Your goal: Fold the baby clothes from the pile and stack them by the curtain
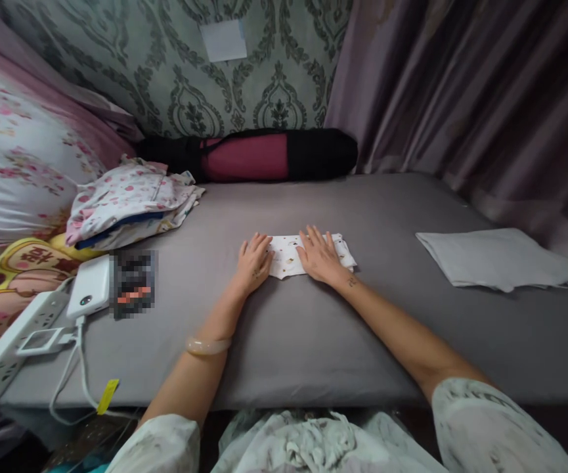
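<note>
Both hands lie palm down on a small folded cloth, white with little printed figures [284,257], on a grey-covered surface [288,335] in front of the person. The left hand [255,264] presses the cloth's left end, the right hand [319,256] its right part; the fingers of both are extended and loosely spread, gripping nothing.

The clearest writing is well to the left of the hands: dark characters on a yellow cushion [10,297], too distorted to read with certainty. Nearer the left hand, a white power bank [94,282] has a small round dark window whose reading is too small to make out. Beside it a pixelated patch [133,286] hides whatever is there. A yellow tag [108,396] on a white cable [83,374], nearer the person than the left hand, has lettering too small to tell.

Beyond the hands, against the patterned wall, stretches a long black and dark red bag [244,159]; its contents are hidden. A white power strip [37,322], at the far left of the hands, has a white plug [47,341] beside its sockets.

To the left and beyond the left hand sits a pile of folded printed fabrics [129,197]. Well to the right of the right hand lies a folded white cloth [495,259].
</note>
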Demonstrator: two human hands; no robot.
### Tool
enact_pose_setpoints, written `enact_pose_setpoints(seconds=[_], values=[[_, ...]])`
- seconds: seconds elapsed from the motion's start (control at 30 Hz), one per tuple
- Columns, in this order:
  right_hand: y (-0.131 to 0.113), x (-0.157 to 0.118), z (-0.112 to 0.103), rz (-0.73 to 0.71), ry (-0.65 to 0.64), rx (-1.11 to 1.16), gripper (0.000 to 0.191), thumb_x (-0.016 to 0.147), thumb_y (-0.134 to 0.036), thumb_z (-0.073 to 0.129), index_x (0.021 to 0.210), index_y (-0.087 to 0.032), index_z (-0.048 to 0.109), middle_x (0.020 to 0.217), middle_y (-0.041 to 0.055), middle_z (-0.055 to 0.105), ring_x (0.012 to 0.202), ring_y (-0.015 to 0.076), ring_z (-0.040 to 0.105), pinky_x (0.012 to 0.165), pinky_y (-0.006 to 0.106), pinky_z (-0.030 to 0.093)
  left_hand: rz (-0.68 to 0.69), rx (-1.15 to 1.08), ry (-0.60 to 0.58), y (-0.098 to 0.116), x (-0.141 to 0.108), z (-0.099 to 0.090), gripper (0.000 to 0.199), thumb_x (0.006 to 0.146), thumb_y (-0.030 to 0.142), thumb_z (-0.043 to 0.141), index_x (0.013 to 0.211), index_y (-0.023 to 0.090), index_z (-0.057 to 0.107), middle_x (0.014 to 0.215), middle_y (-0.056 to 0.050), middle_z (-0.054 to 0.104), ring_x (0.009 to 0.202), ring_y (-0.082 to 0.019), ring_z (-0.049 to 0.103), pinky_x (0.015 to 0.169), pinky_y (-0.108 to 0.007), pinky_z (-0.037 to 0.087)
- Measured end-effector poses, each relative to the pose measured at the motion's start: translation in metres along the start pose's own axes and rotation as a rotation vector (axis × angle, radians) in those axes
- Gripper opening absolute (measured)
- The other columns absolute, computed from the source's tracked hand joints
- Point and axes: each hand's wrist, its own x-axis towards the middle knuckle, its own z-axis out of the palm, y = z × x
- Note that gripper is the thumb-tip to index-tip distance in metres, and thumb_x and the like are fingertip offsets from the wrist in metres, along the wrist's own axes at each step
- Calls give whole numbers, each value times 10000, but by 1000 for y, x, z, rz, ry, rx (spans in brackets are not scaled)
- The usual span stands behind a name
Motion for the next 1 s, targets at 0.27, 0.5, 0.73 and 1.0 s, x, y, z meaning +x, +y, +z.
enact_pose_setpoints(seconds=[0.27, 0.5, 0.73, 1.0], values=[[19, -14, 8, 48, -28, -44, 558, 997, -409, 257, 1476, -142, 360, 1537, 173, 311, 1421, 314, 247, 1146, 511, 130, -57, 149, -339, 9, -2, 5, 557, 988, 460, 242, 1475, 205, 334, 1583, -100, 226, 1472, -270, 137, 1154, -561, 139], [20, -14, 4, 53, -45, -6, 564, 1000, -416, 239, 1478, -141, 357, 1536, 163, 319, 1428, 292, 241, 1157, 497, 118, -75, 182, -353, 7, -1, 5, 565, 988, 462, 224, 1479, 206, 335, 1587, -88, 214, 1474, -270, 123, 1154, -553, 139], [46, -21, -1, 91, -10, -81, 610, 992, -446, 240, 1462, -81, 377, 1547, 179, 285, 1442, 299, 197, 1166, 490, 107, -78, 174, -376, 11, -1, 1, 563, 986, 459, 219, 1481, 216, 330, 1589, -83, 209, 1476, -266, 116, 1154, -554, 140], [54, -21, 10, 100, -42, -67, 623, 987, -437, 210, 1474, -72, 347, 1535, 156, 323, 1440, 286, 207, 1157, 444, 190, -83, 172, -380, 6, 0, 4, 559, 979, 446, 235, 1483, 222, 328, 1591, -68, 204, 1474, -266, 127, 1157, -549, 139]])
